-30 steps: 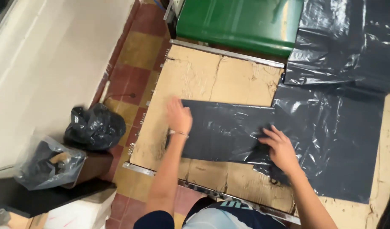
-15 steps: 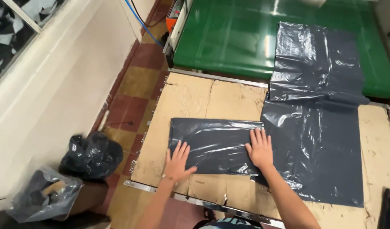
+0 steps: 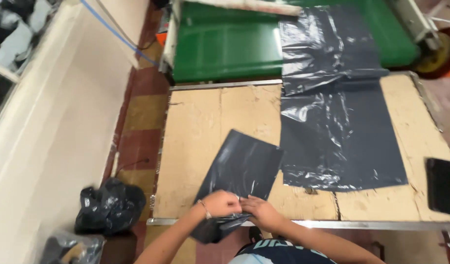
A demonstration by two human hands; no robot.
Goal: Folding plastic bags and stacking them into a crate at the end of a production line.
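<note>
Wooden table (image 3: 195,146), folded bag (image 3: 242,168) angled diagonally, both hands gripping near end

Bare forearms, thin wrist bracelet (image 3: 202,207)

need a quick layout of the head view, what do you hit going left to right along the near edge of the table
tied black bag on the floor → left hand → right hand, both gripping the folded grey plastic bag → flat black object at the table's right end

L grip (image 3: 224,203), R grip (image 3: 262,211) clenched together
</note>
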